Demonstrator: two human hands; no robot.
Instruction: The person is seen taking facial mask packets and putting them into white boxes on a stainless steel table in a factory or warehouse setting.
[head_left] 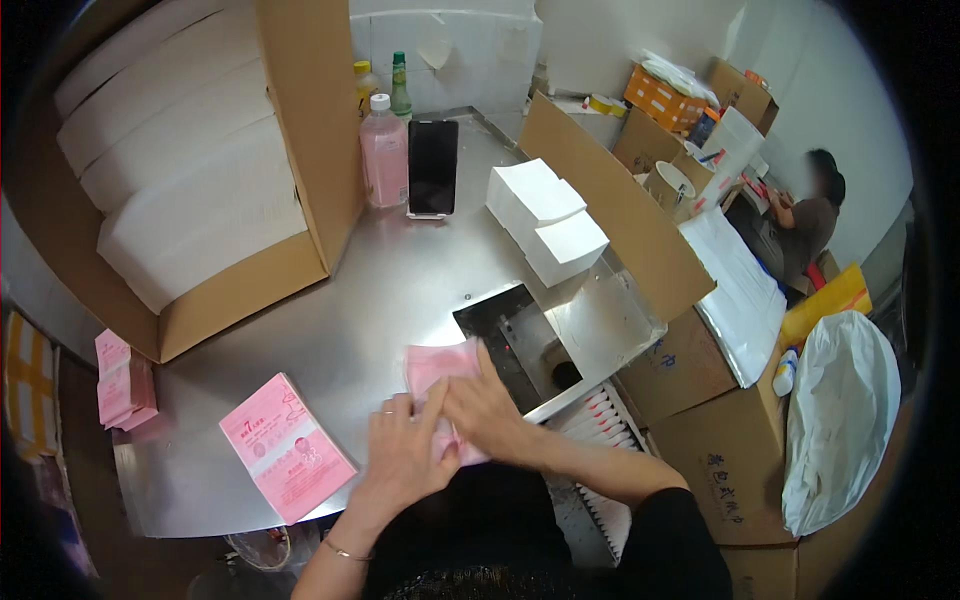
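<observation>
Left to right: pink packet stack at tabletop edge, flat pink printed packets. Our left hand and right hand both press, fingers closed, on a pink pouch; we judge sealing or folding underway. White cartons right.

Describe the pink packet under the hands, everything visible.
The pink packet is a flat, thin, soft-looking pouch, plain pale pink on the side shown, apparently paper or film. It lies on the steel table, beside the dark recessed opening at its right. Both hands press on its near half: the left hand from the left, the right hand across the middle, fingers overlapping. Only the far end shows clearly, slightly wrinkled; the rest is covered.
</observation>
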